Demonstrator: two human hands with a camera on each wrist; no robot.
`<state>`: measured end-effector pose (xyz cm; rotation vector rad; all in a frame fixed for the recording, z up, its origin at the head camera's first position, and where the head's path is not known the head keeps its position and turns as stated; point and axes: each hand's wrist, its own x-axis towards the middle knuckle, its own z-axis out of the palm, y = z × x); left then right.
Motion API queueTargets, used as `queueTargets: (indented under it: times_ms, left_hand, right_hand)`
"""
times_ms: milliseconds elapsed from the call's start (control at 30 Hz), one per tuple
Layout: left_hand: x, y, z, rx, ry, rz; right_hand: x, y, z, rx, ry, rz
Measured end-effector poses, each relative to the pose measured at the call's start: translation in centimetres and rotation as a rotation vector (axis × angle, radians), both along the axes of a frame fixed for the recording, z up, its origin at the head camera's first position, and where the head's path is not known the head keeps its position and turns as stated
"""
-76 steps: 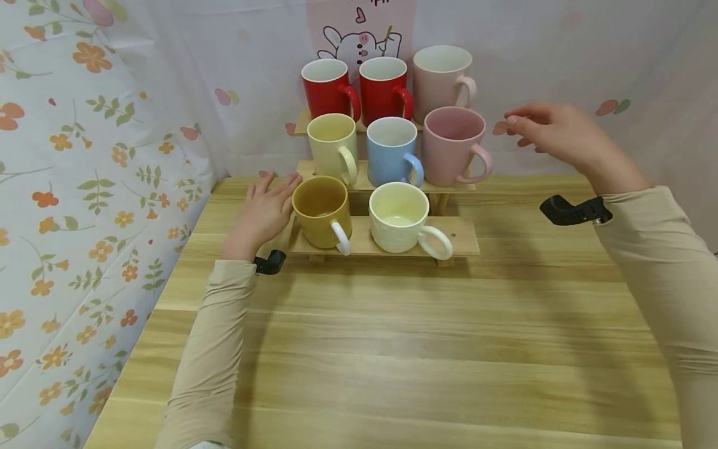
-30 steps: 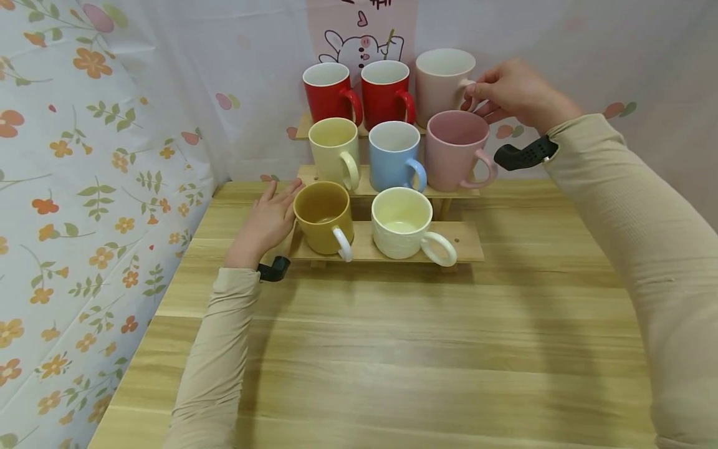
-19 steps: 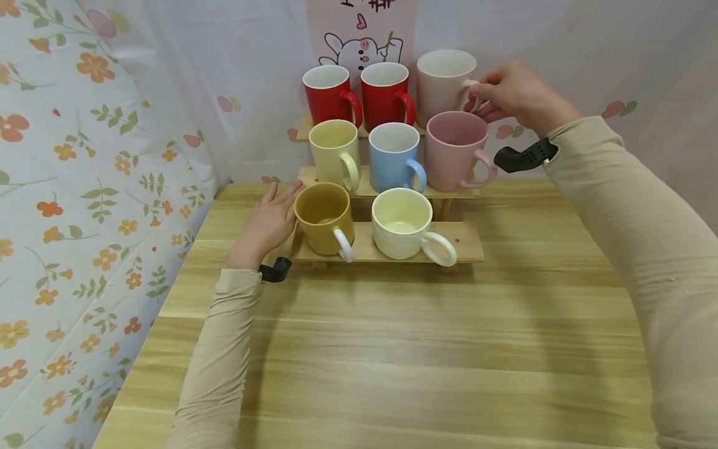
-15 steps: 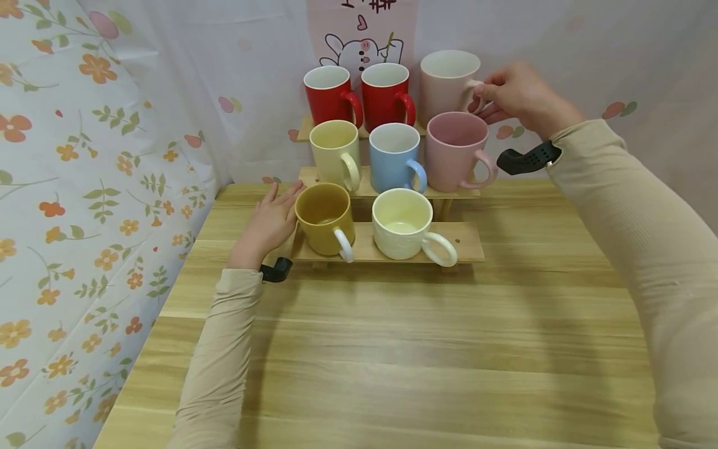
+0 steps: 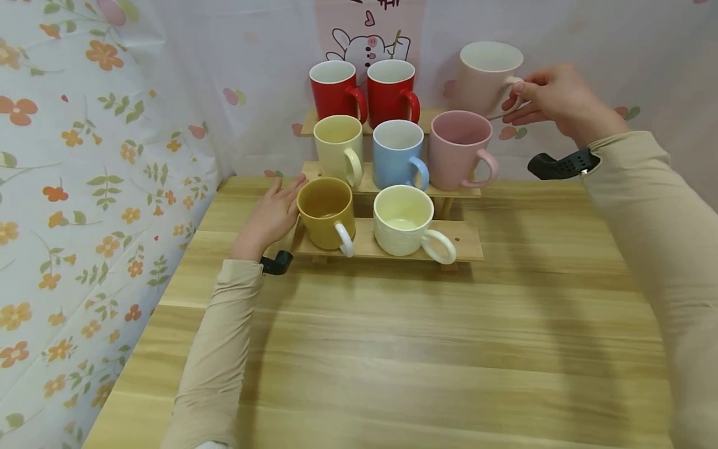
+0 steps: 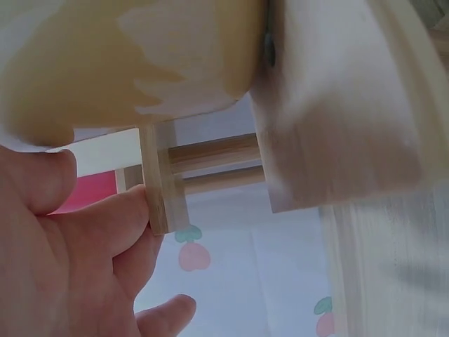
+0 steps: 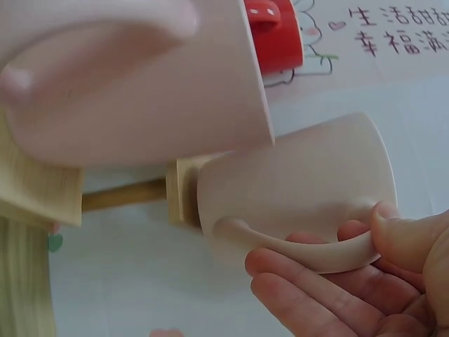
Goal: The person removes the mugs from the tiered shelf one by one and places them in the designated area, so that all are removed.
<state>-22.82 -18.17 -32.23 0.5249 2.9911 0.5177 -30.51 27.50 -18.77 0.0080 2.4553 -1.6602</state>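
My right hand (image 5: 566, 103) grips the handle of a pale pink mug (image 5: 482, 81), thumb on top and fingers curled beneath. In the right wrist view this mug (image 7: 295, 182) hangs past the end of the top shelf, behind the darker pink mug (image 7: 133, 91). At the other side, my left hand (image 5: 270, 218) rests its extended fingers against the left end of the wooden rack (image 5: 364, 246), beside the mustard mug (image 5: 322, 215). The left wrist view has a fingertip right at a shelf end (image 6: 160, 203), below the mustard mug's base.
Two red mugs (image 5: 332, 93) stand on the top shelf. A yellow mug (image 5: 336, 149) and a blue mug (image 5: 395, 156) share the middle shelf with the pink one. A cream mug (image 5: 401, 221) sits low on the right. Fabric curtain (image 5: 263, 81) hangs behind.
My right hand came in from the right, took the pale pink mug by its handle and moved it rightward off its place on the top shelf. My left hand stayed at the rack.
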Motion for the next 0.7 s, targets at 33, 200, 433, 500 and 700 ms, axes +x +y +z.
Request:
queueTargets:
  times_ms: [33,200,433,500,700]
  left_hand:
    - [0.0,0.0,0.0,-0.004,0.007,-0.014]
    - [0.0,0.0,0.0,-0.003,0.007,-0.055]
    - [0.0,0.1,0.2,0.004,-0.01,-0.081]
    - [-0.1,0.1,0.2,0.008,-0.019,-0.082]
    - [-0.1,0.1,0.3,0.029,-0.043,-0.064]
  right_hand:
    - [0.2,0.4,0.0,0.001,-0.001,-0.006]
    - [0.9,1.8,-0.2,-0.016,-0.004,-0.019]
    - [1.6,3.0,-0.8,-0.001,0.014,-0.051]
    - [1.8,3.3,-1.0,0.005,0.021,-0.06]
    - [2.2,4.2,-1.3,-0.029,0.011,-0.084]
